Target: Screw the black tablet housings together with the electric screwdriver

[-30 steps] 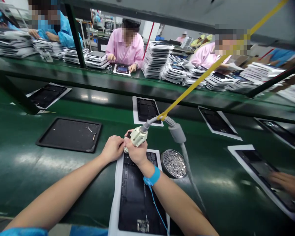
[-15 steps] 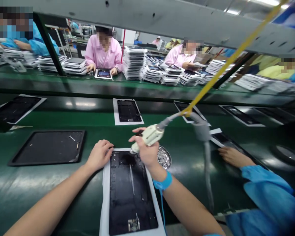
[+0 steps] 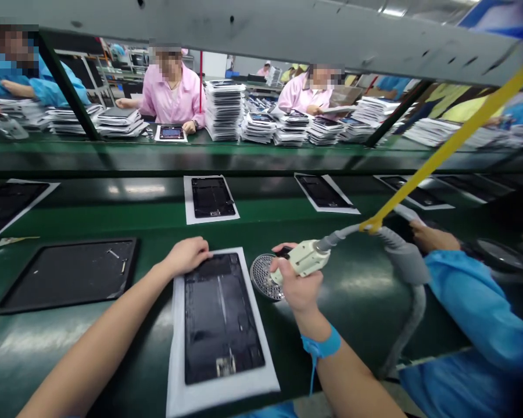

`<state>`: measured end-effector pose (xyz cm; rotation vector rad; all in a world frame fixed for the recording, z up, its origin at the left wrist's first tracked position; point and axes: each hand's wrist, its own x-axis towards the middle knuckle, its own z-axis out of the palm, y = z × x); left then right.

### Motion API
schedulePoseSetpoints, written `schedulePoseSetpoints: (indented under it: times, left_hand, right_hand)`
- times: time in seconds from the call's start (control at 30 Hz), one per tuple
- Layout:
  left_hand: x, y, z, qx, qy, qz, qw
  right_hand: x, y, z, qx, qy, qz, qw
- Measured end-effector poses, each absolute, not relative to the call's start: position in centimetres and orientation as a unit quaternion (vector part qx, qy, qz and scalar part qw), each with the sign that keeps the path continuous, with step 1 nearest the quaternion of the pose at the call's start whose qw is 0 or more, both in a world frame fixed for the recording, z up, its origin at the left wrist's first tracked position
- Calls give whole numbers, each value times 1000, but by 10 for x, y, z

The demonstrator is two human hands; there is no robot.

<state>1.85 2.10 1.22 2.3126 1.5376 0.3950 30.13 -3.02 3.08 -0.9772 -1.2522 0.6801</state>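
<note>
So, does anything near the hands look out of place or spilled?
Nothing looks spilled. Slightly odd: a few small loose pieces lie scattered at different angles in the black tray, left of the left hand.

glossy green tabletop, seen from my end
at the left i see a black tray with small metal bits in it. near the middle a white sheet lies flat on the surface, bearing a dark panel. just right of that sheet sits a round metal dish, partly hidden from me. on the strip farther back, more white sheets lie spaced apart under dark panels.
</note>
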Motion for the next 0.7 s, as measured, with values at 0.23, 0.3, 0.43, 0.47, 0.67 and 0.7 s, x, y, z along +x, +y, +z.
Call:
schedulePoseSetpoints:
  times: [0.23, 0.3, 0.43, 0.47, 0.67, 0.7]
  left_hand:
    - [11, 50, -6, 714, 627, 311, 28]
    - [8, 48, -10, 715, 626, 309, 34]
    - [4, 44, -13, 717, 630, 296, 51]
    - [4, 44, -13, 717, 629, 294, 54]
    - [6, 45, -10, 724, 618, 300, 70]
    - [6, 45, -10, 724, 616, 301, 73]
  right_hand:
    - [297, -28, 28, -431, -545, 301, 653]
    - [298, -27, 26, -436, -539, 306, 652]
    - [299, -26, 24, -440, -534, 313, 650]
    - [299, -26, 24, -442, -533, 314, 649]
    - [299, -25, 25, -436, -539, 310, 650]
    - [299, -25, 26, -436, -539, 310, 651]
